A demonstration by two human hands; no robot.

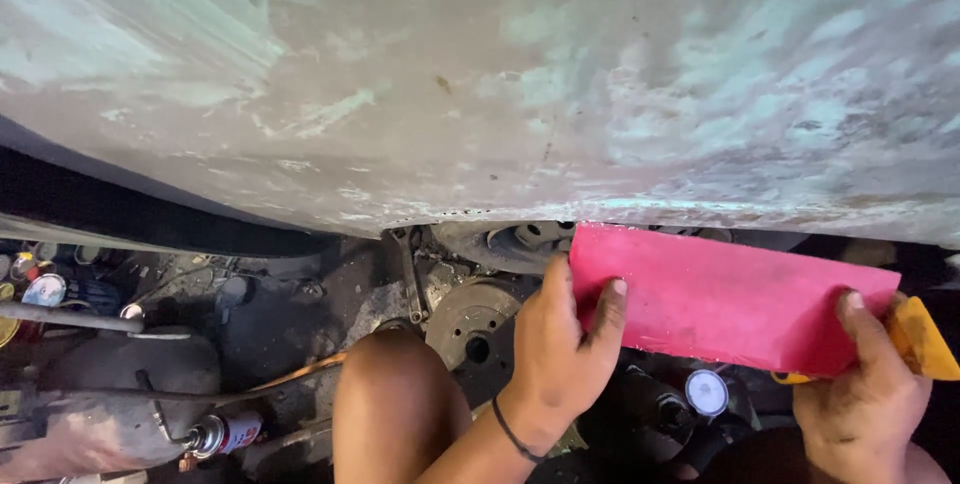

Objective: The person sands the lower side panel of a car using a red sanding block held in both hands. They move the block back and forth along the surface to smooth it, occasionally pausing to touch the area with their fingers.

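Pink block (720, 304) spans both hands — left hand (560, 354) pinches its left end. Right hand (865, 394) grips the right end (yellow scraper (925, 339) tucked alongside).

The flat pink rectangular pad (725, 304) lies just below the large grey sanded body panel (480, 74), between 2 hands; the round metal brake disc (470, 322) sits left of it, the small spray can (222, 434) farther left on the floor.
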